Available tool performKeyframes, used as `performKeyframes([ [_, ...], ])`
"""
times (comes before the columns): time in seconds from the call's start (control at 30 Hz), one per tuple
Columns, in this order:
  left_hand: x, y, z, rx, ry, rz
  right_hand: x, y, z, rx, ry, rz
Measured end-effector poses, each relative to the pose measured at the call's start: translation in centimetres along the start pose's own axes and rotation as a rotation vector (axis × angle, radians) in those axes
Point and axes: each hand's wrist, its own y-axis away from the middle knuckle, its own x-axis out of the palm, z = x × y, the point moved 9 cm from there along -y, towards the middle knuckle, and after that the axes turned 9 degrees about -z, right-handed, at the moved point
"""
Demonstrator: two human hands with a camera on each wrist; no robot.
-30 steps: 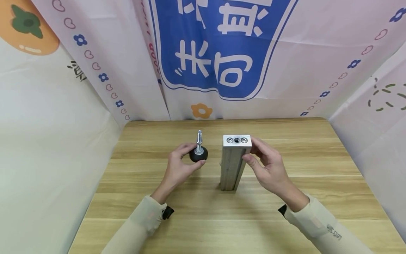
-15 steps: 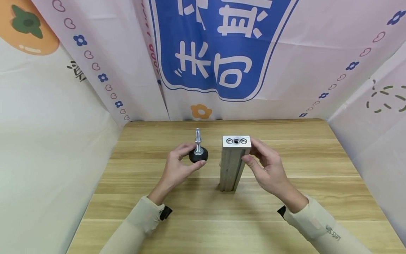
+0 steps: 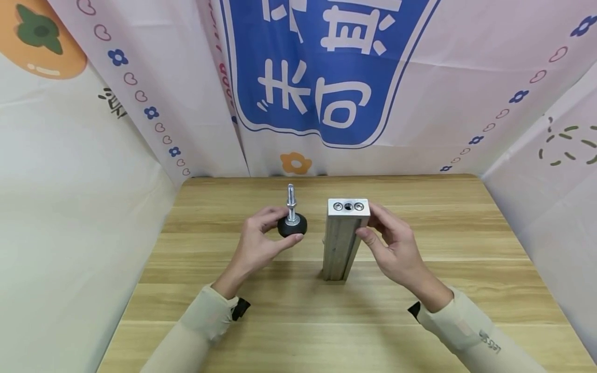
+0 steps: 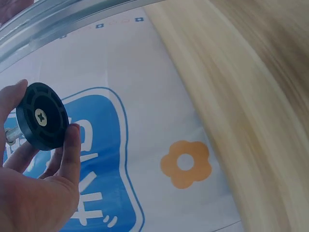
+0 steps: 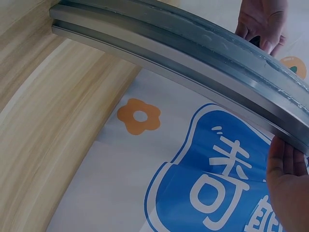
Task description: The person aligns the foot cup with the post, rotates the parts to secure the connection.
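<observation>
My left hand (image 3: pixel 255 239) pinches the round black base of a levelling foot (image 3: pixel 293 226) between thumb and fingers, with its threaded metal stem and nut pointing up. In the left wrist view the underside of the foot (image 4: pixel 44 116) shows ribs and a central cross-head screw. An aluminium profile (image 3: pixel 339 248) stands upright on the table, to the right of the foot and apart from it. Its top plate has two screws with a hole between them. My right hand (image 3: pixel 394 247) grips the profile near its top from the right side; some fingertips are hidden behind it.
The wood-grain table (image 3: pixel 196 311) runs back to a printed cloth (image 3: pixel 420 103) hanging behind it. More white cloth hangs at the left and right sides.
My left hand has shifted slightly left, and the stem of the levelling foot reaches a little higher in view. The profile and my right hand stay almost still.
</observation>
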Motion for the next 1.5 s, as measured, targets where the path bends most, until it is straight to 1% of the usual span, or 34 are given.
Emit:
performKeyframes([
  [0.17, -0.1, -0.1, -1.0, 0.048, -0.014, 0.004, 0.0, 0.0, -0.1, 0.002, -0.001, 0.002],
  [0.43, -0.6, -0.3, -3.1, 0.142, 0.023, 0.014, 0.0, 0.0, -0.1, 0.003, -0.008, 0.008],
  [0.7, -1.2, -0.3, -5.2, 0.262, 0.06, 0.016, 0.0, -0.1, -0.1, -0.004, -0.009, 0.01],
  [0.8, -1.3, -0.3, -5.9, 0.291, 0.065, 0.025, 0.0, -0.1, -0.1, -0.001, -0.008, 0.011],
  [0.97, -1.4, -0.2, -6.5, 0.288, 0.111, 0.059, 0.1, 0.0, -0.1, 0.002, -0.01, 0.01],
  [1.13, -1.5, -0.2, -6.6, 0.243, 0.179, 0.079, 0.1, -0.1, -0.1, -0.001, -0.021, 0.012],
  [1.23, -1.6, -0.2, -6.7, 0.227, 0.225, 0.083, 0.1, 0.0, -0.2, 0.016, -0.013, 0.017],
  [1.4, -1.9, -0.3, -7.2, 0.235, 0.282, 0.087, 0.1, 0.1, -0.4, 0.055, 0.016, 0.029],
  [1.5, -2.2, -0.3, -7.5, 0.243, 0.305, 0.075, 0.1, 0.1, -0.4, 0.055, 0.019, 0.03],
])
